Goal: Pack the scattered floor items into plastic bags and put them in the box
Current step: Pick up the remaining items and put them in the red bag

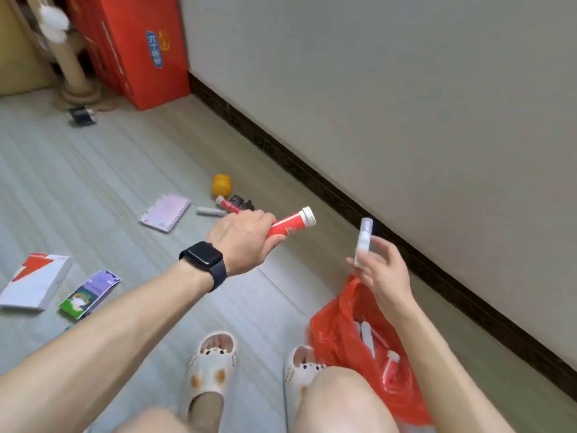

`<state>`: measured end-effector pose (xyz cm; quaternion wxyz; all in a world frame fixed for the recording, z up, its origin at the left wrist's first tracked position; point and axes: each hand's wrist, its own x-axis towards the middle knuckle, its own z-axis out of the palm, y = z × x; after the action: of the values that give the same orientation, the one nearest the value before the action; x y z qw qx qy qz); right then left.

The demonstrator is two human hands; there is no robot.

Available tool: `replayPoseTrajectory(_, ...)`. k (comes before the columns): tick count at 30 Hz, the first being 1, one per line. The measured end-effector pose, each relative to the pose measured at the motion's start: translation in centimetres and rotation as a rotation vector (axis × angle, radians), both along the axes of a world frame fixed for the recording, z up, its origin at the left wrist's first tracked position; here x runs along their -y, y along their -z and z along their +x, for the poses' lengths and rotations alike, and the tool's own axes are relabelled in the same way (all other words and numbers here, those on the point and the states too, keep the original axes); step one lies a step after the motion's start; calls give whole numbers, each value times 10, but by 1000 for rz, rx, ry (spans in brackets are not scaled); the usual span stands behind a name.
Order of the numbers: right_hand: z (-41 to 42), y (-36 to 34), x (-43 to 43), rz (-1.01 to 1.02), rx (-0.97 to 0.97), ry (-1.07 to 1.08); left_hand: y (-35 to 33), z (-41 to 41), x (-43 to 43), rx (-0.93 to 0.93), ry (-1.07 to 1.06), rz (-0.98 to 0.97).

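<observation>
The left hand [246,242] grips a red tube [290,225], up and left of the red bag [337,335]; the right hand [385,273] pinches a white bottle [363,242] just above it.

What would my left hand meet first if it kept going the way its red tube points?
Likely the dark baseboard: the red tube in the left hand aims just above the white bottle in the right hand; depth is unclear.

light: even, soft, bright | shadows: faint | blur: slight motion softness | edges: wide-angle bending
</observation>
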<state>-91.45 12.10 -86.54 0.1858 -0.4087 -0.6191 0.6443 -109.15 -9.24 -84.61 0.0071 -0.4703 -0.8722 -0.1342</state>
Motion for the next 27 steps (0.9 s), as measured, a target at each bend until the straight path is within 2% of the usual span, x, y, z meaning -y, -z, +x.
replayPoseTrajectory(3, 80, 69, -26, -220, 152, 286, 8, 39, -50, -100, 291, -206)
replayPoseTrajectory(6, 133, 125, -44, -361, 278, 425, 44, 76, -91, -54, 414, -360)
replayPoseTrajectory(8, 154, 152, -51, -371, 360, 444, 75, 98, -115, 1, 444, -414)
replayPoseTrajectory(11, 165, 172, -51, -280, 481, 411, 119, 127, -141, 73, 450, -436)
replayPoseTrajectory(13, 163, 169, -45, -255, 442, 387, 144, 145, -153, 121, 468, -358)
replayPoseTrajectory(16, 158, 157, -35, -504, 222, 323, 173, 172, -165, 81, 563, -213)
replayPoseTrajectory(17, 158, 154, -33, -528, 178, 305, 180, 180, -168, 58, 572, -170)
replayPoseTrajectory(19, 160, 157, -32, -469, 172, 334, 191, 187, -174, 26, 603, -119)
replayPoseTrajectory(23, 168, 168, -50, -291, 240, 425, 206, 174, -181, -74, 684, -158)
replayPoseTrajectory(27, 171, 184, -74, -84, 376, 444, 205, 156, -186, -137, 585, -167)
